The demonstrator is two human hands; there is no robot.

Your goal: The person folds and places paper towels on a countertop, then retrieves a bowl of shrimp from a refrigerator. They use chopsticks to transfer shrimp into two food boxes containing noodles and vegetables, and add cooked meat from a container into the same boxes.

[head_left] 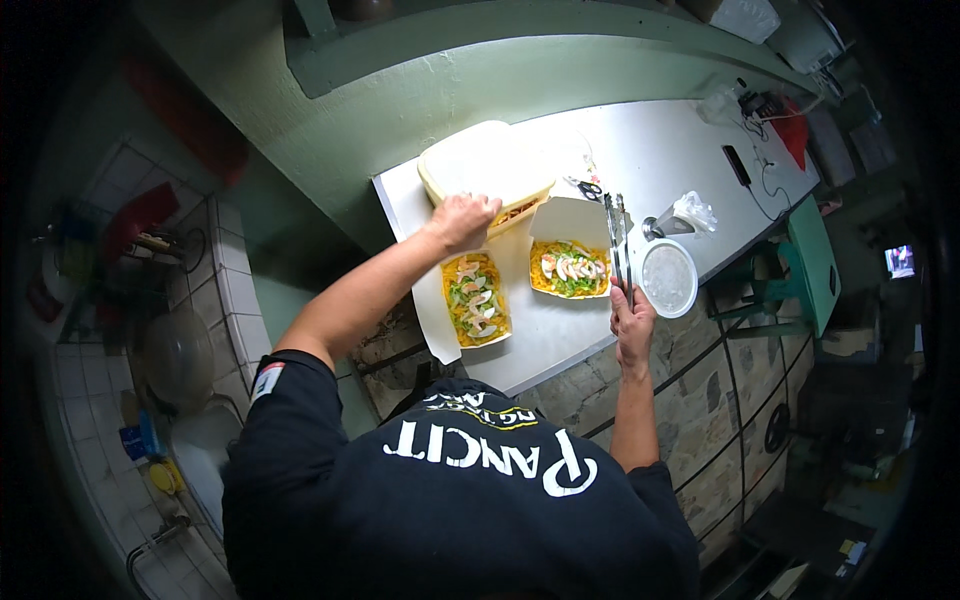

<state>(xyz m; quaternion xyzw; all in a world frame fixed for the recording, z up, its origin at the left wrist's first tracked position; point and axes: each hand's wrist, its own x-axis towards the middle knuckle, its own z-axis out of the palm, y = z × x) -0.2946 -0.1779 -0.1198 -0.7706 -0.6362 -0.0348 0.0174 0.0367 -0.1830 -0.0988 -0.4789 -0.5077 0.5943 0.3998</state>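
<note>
My left hand (pixel 465 221) is closed on the near edge of the lid (pixel 485 160) of a cream plastic container. Reddish-brown contents (pixel 518 211) show in a gap under that lid. Metal tongs (pixel 620 240) point away from me in my right hand (pixel 633 325), which is wrapped round their lower end. Between my hands stand two open white paper boxes of orange noodles. Sliced egg and chopped greens top both the left noodles (pixel 475 300) and the right noodles (pixel 568 270). Just right of the tongs is a round translucent tub (pixel 668 279).
Scissors (pixel 588 188) lie behind the right box. A metal cup (pixel 665 224) rests beside a clear plastic bag (pixel 694 212). Farther right are a black phone-like device (pixel 737 165) and cables. A green stool (pixel 800 275) stands by the white table's (pixel 650 140) right side. A wall borders its far side.
</note>
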